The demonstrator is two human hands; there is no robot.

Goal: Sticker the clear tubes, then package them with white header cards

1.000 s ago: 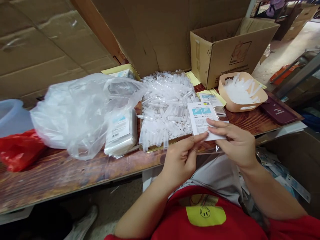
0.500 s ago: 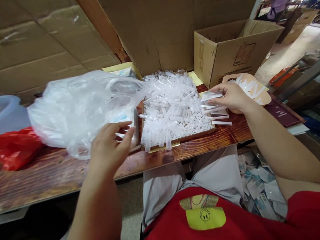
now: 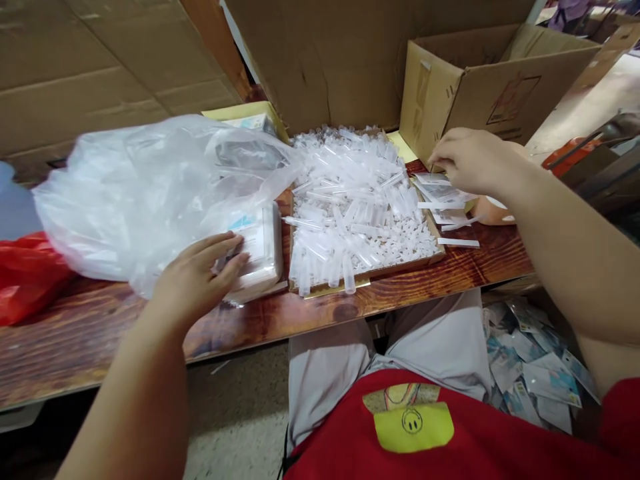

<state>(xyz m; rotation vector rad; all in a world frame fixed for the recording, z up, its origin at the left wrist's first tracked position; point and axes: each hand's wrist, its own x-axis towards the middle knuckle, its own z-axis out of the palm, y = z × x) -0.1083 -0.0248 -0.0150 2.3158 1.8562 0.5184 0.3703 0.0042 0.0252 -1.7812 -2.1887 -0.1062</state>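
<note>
My left hand (image 3: 200, 273) rests, fingers apart, on the near end of a stack of flat printed packets (image 3: 260, 247). Beside that stack lies a shallow cardboard tray (image 3: 367, 275), heaped with clear plastic tubes (image 3: 345, 180) and small white pieces (image 3: 400, 243). On the other side, my right hand (image 3: 470, 157) is raised with its fingers curled together; what is between them, if anything, is hidden. Just below it, several clear packets (image 3: 437, 189) and white strips (image 3: 460, 243) lie at the tray's right edge.
A large translucent plastic bag (image 3: 135, 193) covers part of the packets at left, near a red bag (image 3: 30, 273). An open cardboard box (image 3: 480, 87) stands at back right. An orange-beige tray (image 3: 493, 210) sits behind my right wrist. Filled packets (image 3: 540, 367) lie below the table.
My left hand has moved left and down onto the packet stack. My right hand has let go of the clear packets and risen to the right; they now lie beside the tray.
</note>
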